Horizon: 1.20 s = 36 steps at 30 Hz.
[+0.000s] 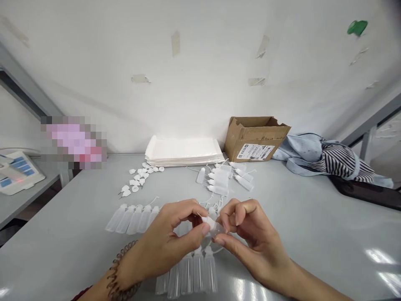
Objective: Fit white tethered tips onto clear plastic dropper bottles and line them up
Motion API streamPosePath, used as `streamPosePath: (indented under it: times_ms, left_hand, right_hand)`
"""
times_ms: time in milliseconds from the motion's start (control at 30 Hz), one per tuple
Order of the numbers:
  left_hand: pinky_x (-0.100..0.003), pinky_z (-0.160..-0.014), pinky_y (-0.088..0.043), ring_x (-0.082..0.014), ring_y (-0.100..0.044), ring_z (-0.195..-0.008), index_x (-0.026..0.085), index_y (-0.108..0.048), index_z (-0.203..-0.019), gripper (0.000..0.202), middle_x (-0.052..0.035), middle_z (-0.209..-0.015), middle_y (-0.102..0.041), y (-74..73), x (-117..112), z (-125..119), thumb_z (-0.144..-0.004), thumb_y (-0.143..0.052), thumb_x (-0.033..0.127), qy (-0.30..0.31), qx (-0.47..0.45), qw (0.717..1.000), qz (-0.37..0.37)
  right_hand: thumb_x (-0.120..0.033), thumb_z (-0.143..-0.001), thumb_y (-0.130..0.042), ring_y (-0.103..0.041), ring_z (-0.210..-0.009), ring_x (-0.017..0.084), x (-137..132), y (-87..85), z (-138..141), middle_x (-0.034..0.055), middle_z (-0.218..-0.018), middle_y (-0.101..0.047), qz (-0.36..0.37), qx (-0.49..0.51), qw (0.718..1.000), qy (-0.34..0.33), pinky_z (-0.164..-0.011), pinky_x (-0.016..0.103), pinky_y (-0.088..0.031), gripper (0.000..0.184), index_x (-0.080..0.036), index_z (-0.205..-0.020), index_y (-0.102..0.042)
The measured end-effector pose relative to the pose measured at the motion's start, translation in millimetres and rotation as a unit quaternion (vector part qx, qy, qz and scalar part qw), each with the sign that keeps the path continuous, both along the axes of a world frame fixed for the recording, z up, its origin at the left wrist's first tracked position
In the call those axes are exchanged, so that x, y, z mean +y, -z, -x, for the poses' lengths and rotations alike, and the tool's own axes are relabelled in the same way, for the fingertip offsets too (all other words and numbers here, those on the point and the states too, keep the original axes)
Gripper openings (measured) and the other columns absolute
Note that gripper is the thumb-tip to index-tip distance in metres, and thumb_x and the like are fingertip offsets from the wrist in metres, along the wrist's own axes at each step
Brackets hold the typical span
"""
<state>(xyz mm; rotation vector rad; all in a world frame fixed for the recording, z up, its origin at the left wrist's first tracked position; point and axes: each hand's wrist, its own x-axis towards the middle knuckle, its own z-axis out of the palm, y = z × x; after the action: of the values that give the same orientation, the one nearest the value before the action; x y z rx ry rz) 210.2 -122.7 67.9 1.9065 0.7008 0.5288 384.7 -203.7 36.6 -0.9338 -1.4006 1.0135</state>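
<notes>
Over the middle of the table, a small translucent squeeze bottle [218, 229] with a white needle-tip top is held tilted between both hands. My left hand [180, 234] pinches the white top between thumb and forefinger, with the thin needle pointing up to the left. The bottle's clear body is gripped by my right hand [250, 238], thumb below and fingers above. Beneath the hands lie more bottles, partly hidden: one row at the left [131, 219] and another near the front [193, 274]. Loose white needle caps [137, 180] are scattered further back on the left.
Several needle-tipped bottles [218, 179] lie at the back centre. Behind them are a stack of white sheets or envelopes [184, 150] and an open cardboard box [260, 140]. Blue and striped cloth [328, 156] and a dark flat object [369, 192] are at the right; another surface holds a white device [20, 171].
</notes>
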Motion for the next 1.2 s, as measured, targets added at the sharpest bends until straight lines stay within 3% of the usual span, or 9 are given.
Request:
streamPosePath:
  times_ms: [100,300,700,867,967,1033,1100,1200]
  left_hand:
    - [-0.024,-0.07,-0.044,-0.0146,-0.056,-0.074,0.02,-0.064,-0.084,0.014,-0.0003,-0.079,-0.063,-2.3,1.5,-1.7,-0.086,-0.052,0.028,0.007,-0.006,1.0,-0.002]
    - [-0.02,-0.052,-0.036,-0.0098,-0.047,-0.054,0.017,-0.059,-0.064,0.032,0.0017,-0.058,-0.057,-0.4,-2.3,-6.4,-0.089,-0.05,0.034,-0.019,-0.002,1.0,-0.008]
    - [-0.018,-0.05,-0.035,-0.0086,-0.044,-0.053,0.018,-0.058,-0.064,0.031,0.0034,-0.058,-0.055,-3.2,-7.1,-4.5,-0.089,-0.048,0.034,-0.014,0.005,1.0,-0.016]
    - [-0.018,-0.05,-0.037,-0.01,-0.046,-0.056,0.019,-0.06,-0.068,0.028,0.0025,-0.062,-0.057,-2.5,-7.8,-2.4,-0.088,-0.05,0.035,-0.017,0.019,0.999,-0.021]
    - [-0.018,-0.046,-0.035,-0.01,-0.044,-0.053,0.019,-0.059,-0.066,0.03,0.0026,-0.059,-0.054,-0.8,-6.4,-3.1,-0.087,-0.05,0.038,-0.05,0.021,0.998,-0.017]
    - [-0.017,-0.042,-0.031,-0.0093,-0.04,-0.049,0.018,-0.057,-0.063,0.033,0.0035,-0.054,-0.049,0.7,-3.5,-4.1,-0.087,-0.049,0.04,-0.088,0.024,0.996,-0.004]
    - [-0.017,-0.041,-0.03,-0.0084,-0.037,-0.046,0.018,-0.054,-0.06,0.037,0.0044,-0.051,-0.045,2.4,0.4,-4.9,-0.086,-0.049,0.043,-0.122,0.029,0.992,0.016]
    - [-0.017,-0.043,-0.034,-0.0077,-0.039,-0.045,0.017,-0.05,-0.058,0.04,0.0048,-0.05,-0.046,5.2,5.5,-5.0,-0.086,-0.05,0.046,-0.132,0.037,0.989,0.047]
  right_hand:
    - [-0.008,-0.087,-0.054,-0.046,-0.077,0.011,0.5,1.0,1.7,-0.0028,-0.085,-0.045,-0.01,-0.014,1.0,-0.005,-0.069,0.026,-0.044,0.027,-0.027,-0.088,-0.034]
    - [-0.007,-0.086,-0.054,-0.045,-0.075,0.011,-0.9,0.7,3.1,-0.0026,-0.086,-0.045,-0.004,-0.003,1.0,-0.017,-0.068,0.026,-0.044,0.028,-0.027,-0.086,-0.034]
    - [-0.009,-0.085,-0.059,-0.044,-0.074,0.01,-3.8,-7.7,1.2,-0.0039,-0.084,-0.045,0.032,0.045,0.998,-0.031,-0.064,0.024,-0.042,0.029,-0.026,-0.084,-0.036]
    - [-0.013,-0.085,-0.061,-0.044,-0.07,0.008,-1.8,-7.8,0.2,-0.0047,-0.083,-0.044,0.052,0.065,0.996,-0.031,-0.066,0.024,-0.047,0.028,-0.025,-0.084,-0.036]
    - [-0.018,-0.085,-0.062,-0.048,-0.066,0.007,3.3,-6.0,-1.1,-0.004,-0.086,-0.046,0.038,0.018,0.999,0.006,-0.061,0.023,-0.049,0.026,-0.026,-0.088,-0.038]
    - [-0.019,-0.083,-0.065,-0.052,-0.065,0.008,7.2,-2.1,-2.6,-0.0016,-0.089,-0.051,-0.007,-0.085,0.996,0.041,-0.058,0.022,-0.05,0.028,-0.026,-0.098,-0.041]
    - [-0.018,-0.084,-0.063,-0.057,-0.069,0.012,10.4,4.2,-4.2,0.0034,-0.093,-0.057,-0.107,-0.232,0.963,0.081,-0.059,0.024,-0.052,0.033,-0.023,-0.111,-0.044]
    - [-0.013,-0.09,-0.053,-0.06,-0.074,0.018,12.3,13.3,-5.8,0.011,-0.09,-0.062,-0.257,-0.408,0.866,0.135,-0.058,0.026,-0.052,0.034,-0.014,-0.123,-0.043]
